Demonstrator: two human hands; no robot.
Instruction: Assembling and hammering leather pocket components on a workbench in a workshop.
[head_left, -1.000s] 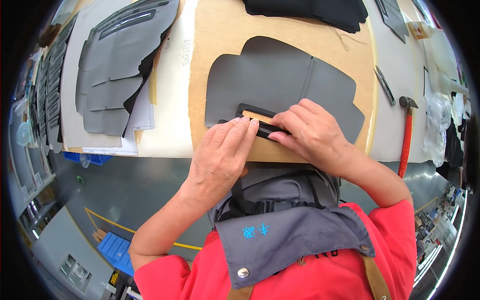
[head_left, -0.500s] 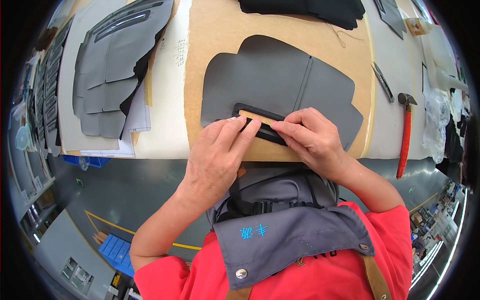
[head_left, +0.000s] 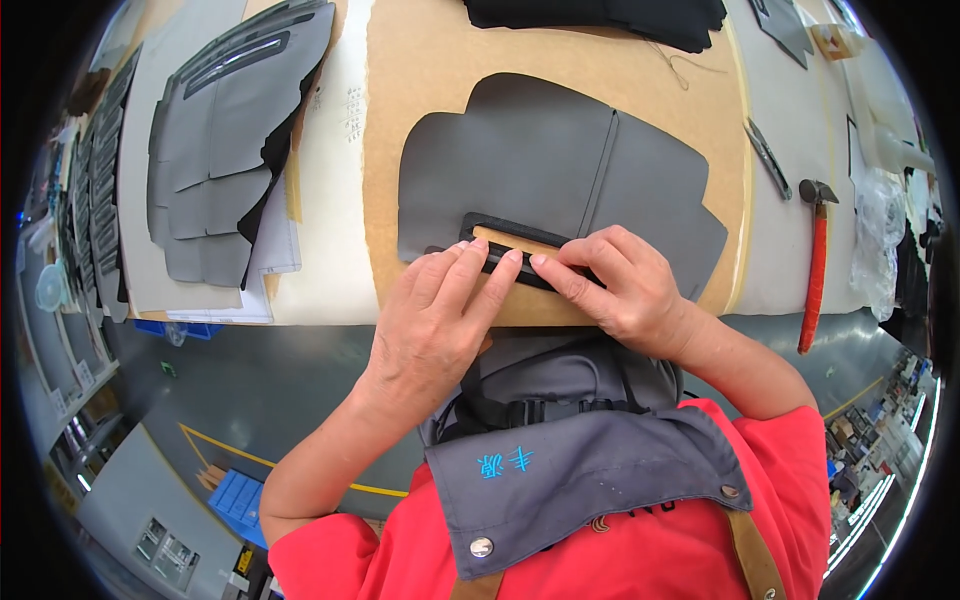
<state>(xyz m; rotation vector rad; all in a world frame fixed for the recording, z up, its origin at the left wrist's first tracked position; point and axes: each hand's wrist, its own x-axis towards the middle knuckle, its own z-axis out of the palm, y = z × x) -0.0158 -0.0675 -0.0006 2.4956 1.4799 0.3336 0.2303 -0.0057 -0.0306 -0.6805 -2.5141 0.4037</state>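
A grey leather-like panel (head_left: pixel 520 150) with a stitched seam lies flat on the table in front of me. Near its front edge is a long slot with a black border, with brown board showing through it. My left hand (head_left: pixel 430 315) presses its fingertips on the black strip (head_left: pixel 508 262) along the slot's near side; its thumb is hidden. From the right, my right hand (head_left: pixel 625 290) has its thumb on the same strip, close to the left index finger, and its other fingers curl at the slot's right end, partly hiding it.
Stacked grey panels (head_left: pixel 220 150) lie at the left, over white paper. Black pieces (head_left: pixel 600 20) and a loose thread lie at the far edge. To the right are a utility knife (head_left: pixel 768 160), a hammer with a red handle (head_left: pixel 815 265) and clear plastic wrapping (head_left: pixel 875 245).
My right thumb has slid left along the black strip, nearer the left fingers. My left hand still presses at nearly the same place. The view has shifted slightly.
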